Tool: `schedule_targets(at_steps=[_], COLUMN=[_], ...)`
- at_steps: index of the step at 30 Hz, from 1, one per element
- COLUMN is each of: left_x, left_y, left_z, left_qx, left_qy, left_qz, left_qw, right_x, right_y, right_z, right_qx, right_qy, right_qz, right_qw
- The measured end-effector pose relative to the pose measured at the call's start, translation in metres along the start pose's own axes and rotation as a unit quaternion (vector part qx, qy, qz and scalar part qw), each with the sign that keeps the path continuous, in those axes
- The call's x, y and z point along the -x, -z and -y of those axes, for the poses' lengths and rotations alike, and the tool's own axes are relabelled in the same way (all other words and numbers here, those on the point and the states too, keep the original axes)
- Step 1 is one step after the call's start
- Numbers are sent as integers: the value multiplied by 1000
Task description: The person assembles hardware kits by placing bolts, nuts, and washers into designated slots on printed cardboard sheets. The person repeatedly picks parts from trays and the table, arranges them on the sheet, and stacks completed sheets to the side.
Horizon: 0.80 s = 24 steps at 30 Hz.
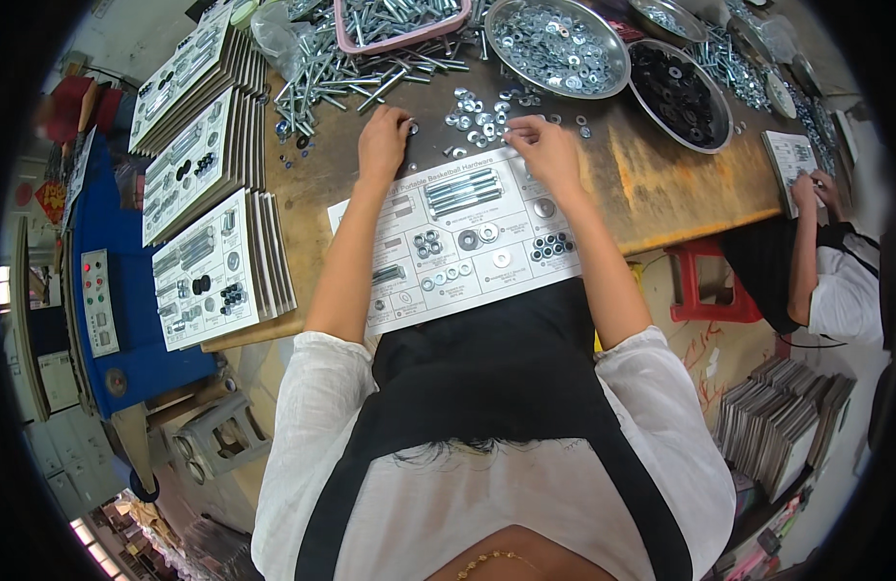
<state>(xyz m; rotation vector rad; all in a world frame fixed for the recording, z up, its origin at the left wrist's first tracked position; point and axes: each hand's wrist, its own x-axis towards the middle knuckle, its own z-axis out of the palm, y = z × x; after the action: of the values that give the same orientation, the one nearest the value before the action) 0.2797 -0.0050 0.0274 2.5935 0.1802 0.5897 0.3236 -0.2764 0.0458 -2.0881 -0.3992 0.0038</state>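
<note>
Washers (477, 114) lie loose on the wooden table (661, 184), between the two hands and just beyond the printed card (467, 242) of sorted hardware. Left hand (383, 140) pinches one washer at its fingertips; right hand (545, 150) rests curled, fingers among the pile. Past the hands sit long bolts (361, 73), a pan of washers (559, 44) and a pan of black rings (680, 95). Finished cards (211, 184) stack left of the left hand; another person (835, 271) works at right.

Packing workshop, bolt piles (370, 68), washer trays (559, 44)
</note>
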Motion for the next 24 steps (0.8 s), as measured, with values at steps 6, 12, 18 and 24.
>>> schedule_targets(at_steps=[6, 12, 18, 24], left_x=[22, 31, 23, 13], left_y=[14, 9, 12, 7], left_z=[8, 23, 36, 27], left_qx=[41, 109, 134, 77], left_qy=[-5, 59, 68, 66], left_qz=[11, -1, 37, 100], left_qw=[999, 992, 988, 990], right_x=[-14, -42, -75, -91], right_y=[-40, -107, -89, -55], right_z=[26, 58, 27, 21], right_qx=[47, 90, 126, 188], right_qy=[55, 122, 129, 28], right_qz=[41, 70, 24, 187], right_qw=[997, 986, 983, 964])
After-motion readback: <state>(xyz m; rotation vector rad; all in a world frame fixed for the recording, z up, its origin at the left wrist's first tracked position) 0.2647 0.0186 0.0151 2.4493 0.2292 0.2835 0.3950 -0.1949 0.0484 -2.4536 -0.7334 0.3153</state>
